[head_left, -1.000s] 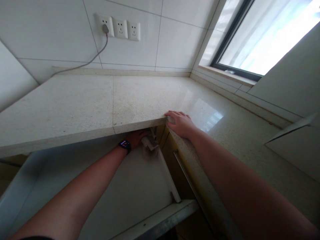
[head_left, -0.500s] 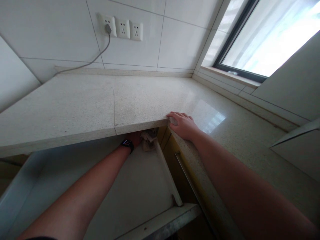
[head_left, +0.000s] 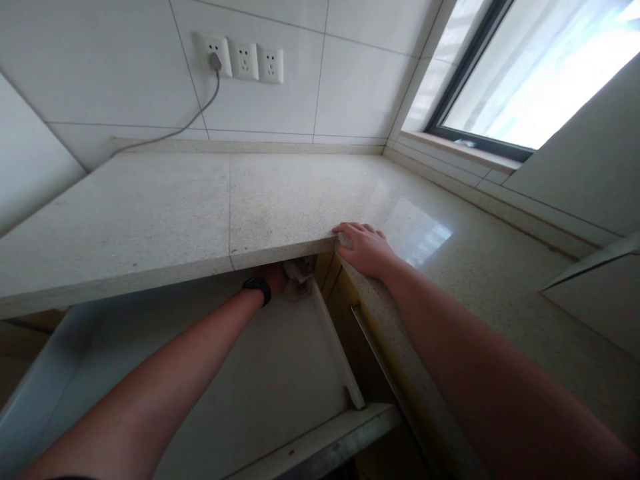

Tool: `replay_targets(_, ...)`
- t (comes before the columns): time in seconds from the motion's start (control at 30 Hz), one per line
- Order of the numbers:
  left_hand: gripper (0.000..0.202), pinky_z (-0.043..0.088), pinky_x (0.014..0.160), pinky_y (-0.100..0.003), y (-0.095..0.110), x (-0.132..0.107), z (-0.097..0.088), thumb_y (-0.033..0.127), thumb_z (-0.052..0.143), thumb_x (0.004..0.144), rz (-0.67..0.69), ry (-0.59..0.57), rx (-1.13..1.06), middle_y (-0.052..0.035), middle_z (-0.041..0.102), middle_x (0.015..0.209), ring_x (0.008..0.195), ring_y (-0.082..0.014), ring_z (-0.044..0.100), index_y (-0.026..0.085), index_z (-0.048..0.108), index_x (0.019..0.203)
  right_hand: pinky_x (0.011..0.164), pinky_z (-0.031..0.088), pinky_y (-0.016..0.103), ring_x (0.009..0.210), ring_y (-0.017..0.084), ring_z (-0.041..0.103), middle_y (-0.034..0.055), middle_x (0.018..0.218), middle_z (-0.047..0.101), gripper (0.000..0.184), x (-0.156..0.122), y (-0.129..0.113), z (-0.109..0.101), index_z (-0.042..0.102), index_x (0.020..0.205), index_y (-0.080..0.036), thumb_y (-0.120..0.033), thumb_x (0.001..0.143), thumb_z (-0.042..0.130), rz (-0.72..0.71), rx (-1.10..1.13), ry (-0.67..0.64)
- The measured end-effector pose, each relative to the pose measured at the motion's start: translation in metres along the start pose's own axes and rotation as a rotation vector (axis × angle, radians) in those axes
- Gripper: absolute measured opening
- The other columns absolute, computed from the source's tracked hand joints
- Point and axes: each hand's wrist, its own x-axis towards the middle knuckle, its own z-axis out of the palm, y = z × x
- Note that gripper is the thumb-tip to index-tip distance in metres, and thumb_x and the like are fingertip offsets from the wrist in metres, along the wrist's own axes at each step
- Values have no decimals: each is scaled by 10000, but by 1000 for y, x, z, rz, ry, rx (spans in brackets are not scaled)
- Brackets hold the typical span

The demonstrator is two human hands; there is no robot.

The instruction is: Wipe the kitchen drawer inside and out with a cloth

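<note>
My left hand [head_left: 273,275] reaches deep into an open white drawer [head_left: 260,380], under the countertop's overhang, with a dark watch [head_left: 257,290] on its wrist. A crumpled, pale pinkish-grey cloth [head_left: 299,275] is bunched at that hand, against the drawer's back right corner. My left fingers are mostly hidden by shadow and cloth, but they seem closed on it. My right hand [head_left: 365,248] lies over the inner corner of the speckled countertop [head_left: 285,193], its fingers stretched flat on the top and the thumb at the edge. It holds nothing.
A long bar handle [head_left: 373,350] runs down the yellow cabinet front right of the drawer. On the tiled wall are sockets [head_left: 245,61], one with a plugged-in grey cable [head_left: 193,120]. A window [head_left: 500,87] is at upper right.
My left wrist has rolled a little, so the watch's face has turned out of sight, and the cloth has shifted slightly at the hand. My right hand stays on the counter corner.
</note>
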Motion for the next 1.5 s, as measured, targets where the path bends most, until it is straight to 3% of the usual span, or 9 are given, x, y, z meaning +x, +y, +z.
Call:
replay_targets(0.27,626,412,1107,-448,25,-55,-1,261,607,864,48,-94,-61,-145,373,1495,1318,-292,467,248,442,1469,1002,383,555,1236,344,507,51,1361,601,432,1,-1,0,577,1292,-332,-347,862,544,7,-20,-3)
replay_targets(0.63,673,378,1129,-496,80,-136,-12,453,633,859,171,-337,-94,-149,191,1582,1373,-356,407,314,415,1480,988,383,564,1227,352,511,59,1351,603,431,2,2,3,577,1290,-324,-346,861,538,-1,-20,9)
replay_targets(0.73,920,323,1149,-559,95,-163,-10,394,715,742,227,-420,-66,-181,22,1605,1438,-442,266,320,265,1541,983,387,559,1223,350,512,58,1354,600,446,2,3,4,574,1300,-320,-339,856,539,-8,-28,8)
replay_targets(0.87,1177,235,1133,-684,101,-186,-9,589,738,639,351,-552,-101,-163,-331,1564,1442,-569,-6,323,72,1574,976,393,559,1220,351,512,57,1358,596,454,2,3,4,572,1302,-319,-330,850,541,-13,-40,3)
replay_targets(0.93,1258,238,1118,-706,101,-190,-7,654,744,605,380,-592,-116,-163,-384,1542,1424,-595,-46,322,19,1577,976,392,562,1220,354,510,58,1357,597,450,2,3,3,573,1299,-317,-336,850,541,-12,-40,3)
replay_targets(1.03,1245,264,1107,-709,98,-188,-1,624,765,631,400,-536,-94,-151,-386,1543,1429,-593,5,344,4,1576,973,392,566,1215,355,512,56,1354,599,448,2,3,4,572,1297,-319,-339,850,542,-12,-40,2)
replay_targets(1.23,862,362,1116,-611,98,-173,16,479,658,837,454,-207,-92,-104,-205,1610,1454,-462,192,362,190,1552,975,390,553,1218,351,506,63,1360,593,452,3,4,5,569,1304,-320,-342,854,533,-18,-38,7)
replay_targets(1.37,676,389,1114,-556,98,-161,17,386,629,890,430,-185,-83,-126,-38,1613,1444,-405,265,391,339,1500,977,385,551,1220,353,502,69,1364,590,464,3,3,5,566,1313,-314,-346,852,529,-13,-39,-1)
replay_targets(1.5,610,341,1111,-631,94,-148,12,286,640,875,416,-187,41,-175,46,1591,1422,-460,285,387,440,1442,981,381,551,1219,352,502,68,1360,592,458,2,2,4,563,1312,-313,-345,858,518,-12,-42,-5)
